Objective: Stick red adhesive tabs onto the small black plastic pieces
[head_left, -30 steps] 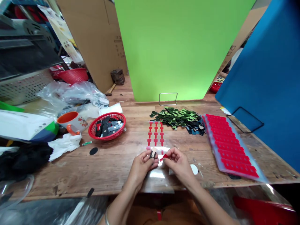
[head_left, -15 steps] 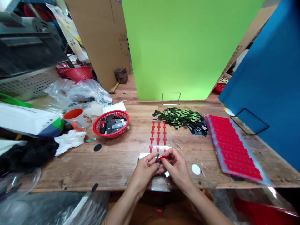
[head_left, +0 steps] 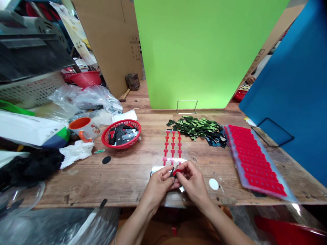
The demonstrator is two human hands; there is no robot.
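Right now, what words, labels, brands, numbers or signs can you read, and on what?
No text reads clearly.
Left cardboard: print, too blurred.
Cardboard strip right of the green board: two square signs, too small to make out.
White box: marks, too small.
Hanging sheet: marks, too blurred.
Held red piece: no text visible.

A single camera on the person's head gave a wide view, looking forward and down across a wooden table (head_left: 122, 183), whose near edge crossed the lower part of the frame. The left hand (head_left: 158, 183) and right hand (head_left: 192, 177) were close to the camera, below the centre of the frame, with the forearms (head_left: 139, 217) entering from the bottom edge. Farther off, a green board (head_left: 204, 51) faced the camera at upper centre, between cardboard (head_left: 107, 41) at upper left and a blue board (head_left: 288, 95) at right.
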